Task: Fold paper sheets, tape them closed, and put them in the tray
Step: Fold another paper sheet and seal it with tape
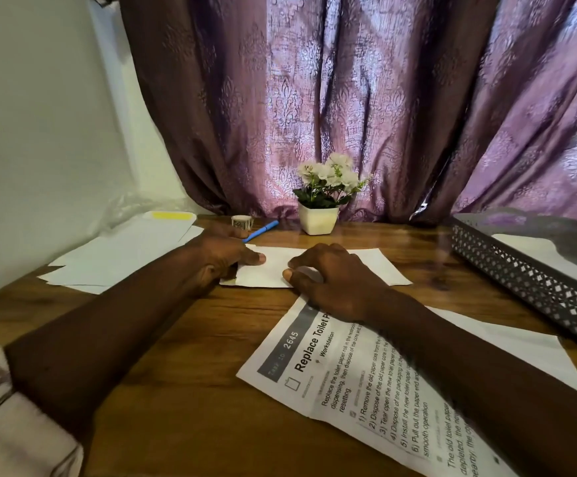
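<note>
Head view, tabletop (176, 346) of brown wood. The folded sheet (273, 270), white and blank, lies flat just beyond centre, at about 12 o'clock from the viewer, its long side running 9 to 3 o'clock.

The left hand (221, 259) rests on the sheet's 9 o'clock end. Its thumb (257, 259) lies straight on the paper, pointing toward 3 o'clock. The other fingers are tucked at the sheet's edge, and it cannot be told whether they grip it.

The right hand (335, 284) covers the middle of the sheet. Its fingers (297, 262) are spread and lightly bent, tips pressing down on the paper and holding nothing.

The tray (521, 287), dark perforated metal, stands at 3 o'clock, well apart from the sheet, with white paper (535, 251) inside.

A stack (125, 256) of blank paper lies at 9 o'clock beside the left hand. The tape (242, 222) and a blue pen (263, 230) lie at 11 o'clock, just beyond that hand. A potted plant (318, 218) with white flowers stands at 12 o'clock against a purple curtain (349, 98). A printed page (342, 380) lies at 5 o'clock, partly under the right forearm, touching the sheet's near edge.
</note>
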